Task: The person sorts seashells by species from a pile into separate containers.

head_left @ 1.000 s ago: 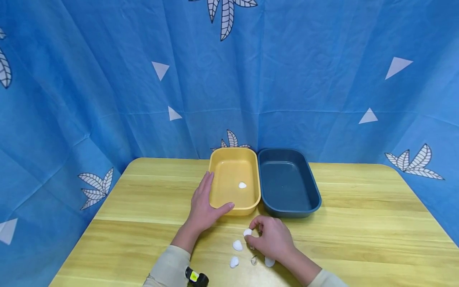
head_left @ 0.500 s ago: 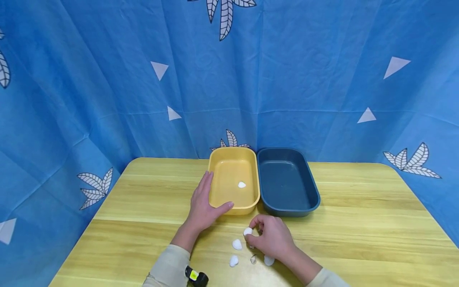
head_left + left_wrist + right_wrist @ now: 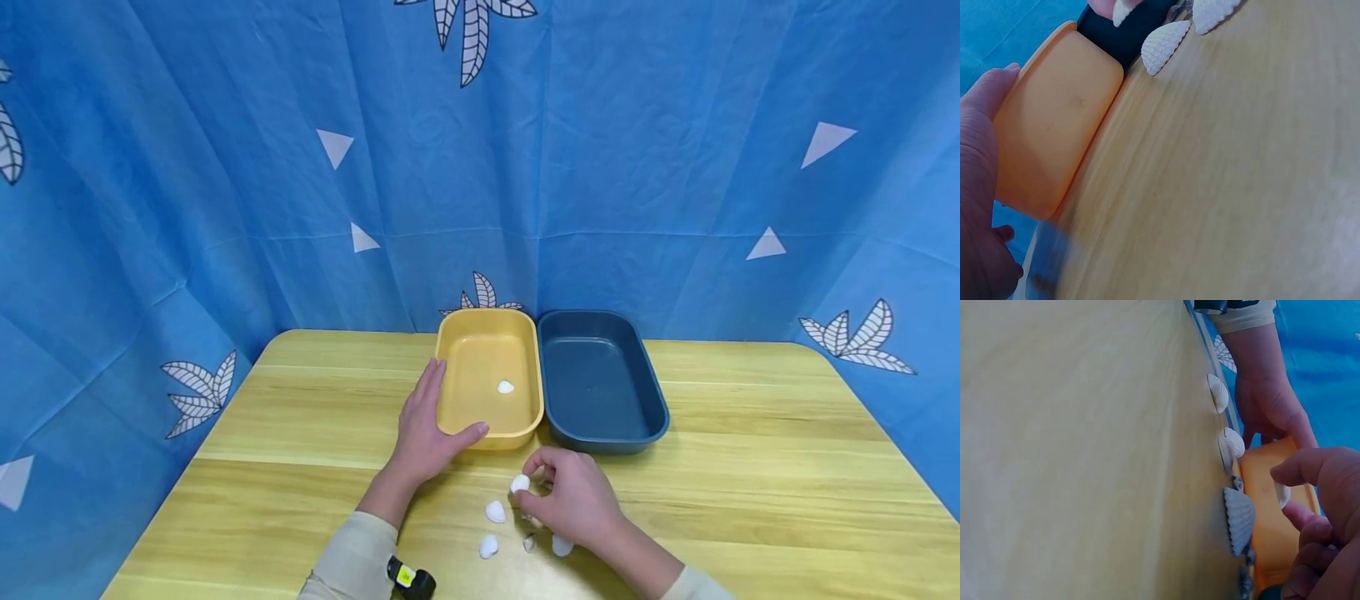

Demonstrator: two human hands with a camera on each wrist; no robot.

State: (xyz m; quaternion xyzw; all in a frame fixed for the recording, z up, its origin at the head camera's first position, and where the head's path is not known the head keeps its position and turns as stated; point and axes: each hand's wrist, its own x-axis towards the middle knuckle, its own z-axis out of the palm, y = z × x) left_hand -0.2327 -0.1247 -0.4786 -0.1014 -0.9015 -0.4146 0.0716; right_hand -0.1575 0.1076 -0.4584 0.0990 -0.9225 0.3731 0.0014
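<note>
Head view, left hand [image 3: 423,429]: extended, its straight fingers laid against the left side of the yellow bin [image 3: 480,354] and its thumb stretched across the near rim.
Head view, right hand [image 3: 579,500]: curled, with a white seashell [image 3: 520,483] pinched between thumb and forefinger, just in front of the yellow bin.
Yellow bin's contents: a small white shell [image 3: 506,387] is seen on the floor, right of the middle.
Dark blue bin [image 3: 592,392]: placed right beside the yellow bin, near the far edge of the wooden table [image 3: 750,458].
Loose shells: two white shells [image 3: 495,512] are spread left of the right hand; another pale shell [image 3: 562,546] is partly covered by it, and a small greyish shell [image 3: 529,542] is seen between.
Backdrop: a blue cloth [image 3: 637,167], printed with leaves and triangles, is hung behind.
Left wrist view, thumb: rested along the bin's edge; ribs are shown on the nearby shells.
Right wrist view, pinched seashell: seen edge-on between the fingertips, before the yellow bin's wall.
</note>
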